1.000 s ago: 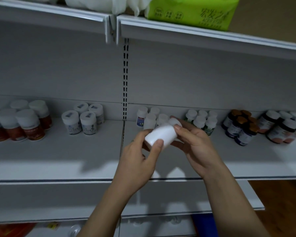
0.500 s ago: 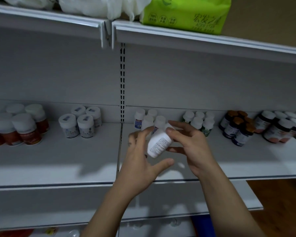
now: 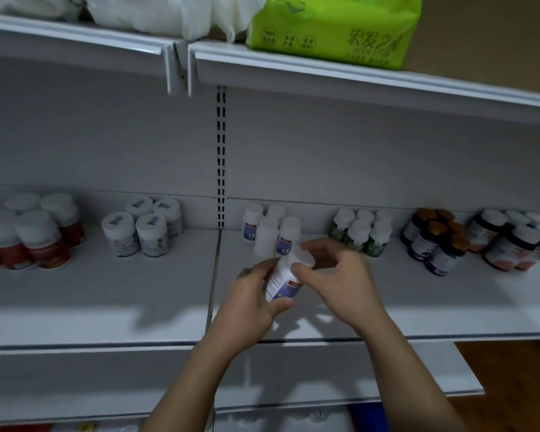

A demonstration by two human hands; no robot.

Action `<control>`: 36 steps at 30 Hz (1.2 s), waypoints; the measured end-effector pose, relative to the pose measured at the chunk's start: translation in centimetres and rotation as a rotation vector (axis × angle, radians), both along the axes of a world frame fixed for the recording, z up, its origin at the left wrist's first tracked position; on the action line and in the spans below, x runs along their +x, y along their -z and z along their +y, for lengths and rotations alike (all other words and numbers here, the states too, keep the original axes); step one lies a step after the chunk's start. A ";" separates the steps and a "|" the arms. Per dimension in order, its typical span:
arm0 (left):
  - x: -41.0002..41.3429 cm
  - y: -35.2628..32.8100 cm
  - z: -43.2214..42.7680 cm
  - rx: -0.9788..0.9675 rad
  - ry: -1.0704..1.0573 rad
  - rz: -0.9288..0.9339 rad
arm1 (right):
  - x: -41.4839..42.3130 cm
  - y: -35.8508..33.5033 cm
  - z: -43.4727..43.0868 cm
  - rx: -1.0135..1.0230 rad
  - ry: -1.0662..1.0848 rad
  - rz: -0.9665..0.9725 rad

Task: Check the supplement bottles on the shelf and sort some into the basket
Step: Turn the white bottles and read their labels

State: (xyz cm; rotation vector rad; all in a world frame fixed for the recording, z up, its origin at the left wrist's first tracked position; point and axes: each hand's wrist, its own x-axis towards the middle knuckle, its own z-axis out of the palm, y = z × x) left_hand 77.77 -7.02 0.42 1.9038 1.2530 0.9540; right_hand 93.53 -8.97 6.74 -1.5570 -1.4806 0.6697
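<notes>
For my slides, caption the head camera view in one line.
Left hand grips a white supplement bottle by its body, right hand holds its cap, before a stocked shelf.

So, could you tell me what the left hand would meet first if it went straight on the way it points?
Probably the cluster of small white plastic bottles with purple labels, standing just beyond the white supplement bottle the left hand grips, though the depth between them is unclear.
</notes>
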 end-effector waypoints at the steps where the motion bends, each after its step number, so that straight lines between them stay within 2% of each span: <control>1: 0.0 0.3 0.4 0.013 -0.013 0.042 | 0.0 0.2 0.4 0.009 0.027 -0.050; 3: -0.3 0.5 1.3 -0.011 -0.047 0.157 | 0.8 0.4 1.8 0.004 0.095 -0.180; 7: -0.5 0.4 2.2 -0.075 -0.059 0.393 | 4.9 0.7 6.3 -0.184 0.187 -0.477; 10: -0.7 0.2 2.7 -0.055 -0.103 0.516 | 6.9 1.6 10.1 -0.159 0.215 -0.475; 13: -1.0 -0.3 4.2 -0.112 -0.121 0.592 | 6.9 1.9 13.7 -0.207 0.156 -0.499; 21: -0.9 -1.8 6.3 -0.116 -0.132 0.668 | 5.4 3.1 19.1 -0.259 0.063 -0.458; 30: -2.0 -1.8 7.3 -0.155 -0.165 0.652 | 6.0 3.2 20.7 -0.350 -0.008 -0.147; 31: -2.1 -1.9 7.4 -0.152 -0.172 0.651 | 6.1 3.2 20.6 -0.344 -0.014 -0.180; 34: -2.1 -2.2 7.7 -0.135 -0.183 0.662 | 5.9 2.9 20.2 -0.222 -0.025 -0.462; 36: -2.0 -2.4 7.8 -0.128 -0.189 0.672 | 5.3 2.1 20.0 -0.136 -0.031 -0.551</control>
